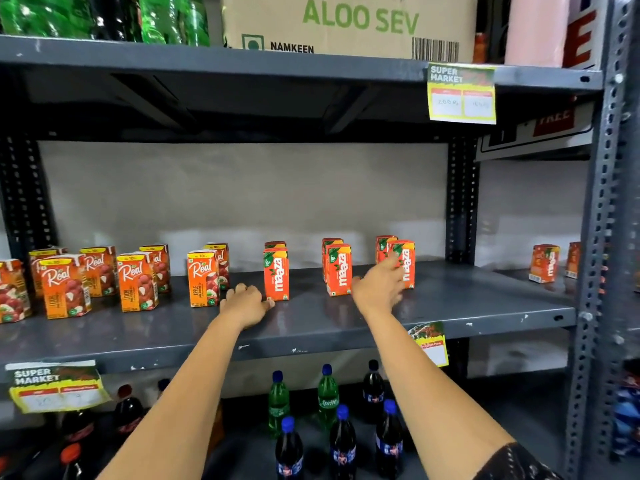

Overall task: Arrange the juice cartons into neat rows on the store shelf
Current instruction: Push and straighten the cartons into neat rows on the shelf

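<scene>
Bare shelf edge [450,318] beside cartons [337,271]

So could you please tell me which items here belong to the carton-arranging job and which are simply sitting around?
Part of the job:
Real cartons
Maaza cartons
middle shelf
left hand, resting on the shelf
right hand, reaching to the rightmost Maaza carton

Just sitting around:
Aloo Sev box
soda bottles below
price tags
</scene>
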`<state>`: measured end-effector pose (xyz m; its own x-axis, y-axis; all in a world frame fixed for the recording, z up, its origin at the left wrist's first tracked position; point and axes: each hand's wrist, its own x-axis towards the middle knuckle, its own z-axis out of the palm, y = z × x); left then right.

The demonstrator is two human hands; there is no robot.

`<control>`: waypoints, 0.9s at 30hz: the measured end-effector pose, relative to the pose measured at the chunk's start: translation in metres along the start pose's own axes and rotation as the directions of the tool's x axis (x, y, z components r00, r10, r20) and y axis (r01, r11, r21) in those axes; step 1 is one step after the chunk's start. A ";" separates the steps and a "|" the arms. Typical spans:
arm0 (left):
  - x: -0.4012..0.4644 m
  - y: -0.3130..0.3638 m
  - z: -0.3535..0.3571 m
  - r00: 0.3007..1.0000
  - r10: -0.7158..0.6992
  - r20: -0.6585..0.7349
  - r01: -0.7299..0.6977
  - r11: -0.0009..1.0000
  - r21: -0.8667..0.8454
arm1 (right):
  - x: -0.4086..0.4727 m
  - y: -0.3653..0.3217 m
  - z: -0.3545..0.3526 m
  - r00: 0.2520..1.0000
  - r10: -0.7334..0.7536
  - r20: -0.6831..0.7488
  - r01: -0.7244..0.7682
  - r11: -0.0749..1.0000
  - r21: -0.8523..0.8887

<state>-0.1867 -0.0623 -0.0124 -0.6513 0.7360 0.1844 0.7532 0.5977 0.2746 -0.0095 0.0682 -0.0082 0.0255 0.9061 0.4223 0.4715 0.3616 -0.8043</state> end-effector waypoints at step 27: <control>-0.048 -0.007 -0.002 0.976 0.081 -0.201 -0.101 0.991 -0.089 | 0.038 0.033 -0.034 0.974 0.187 0.126 -0.185 0.982 -0.031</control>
<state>-0.1609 -0.1023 -0.0216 -0.5933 0.7032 0.3918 0.8037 0.4900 0.3376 0.0368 0.1068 -0.0042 0.0018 0.9782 0.2078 0.4855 0.1808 -0.8554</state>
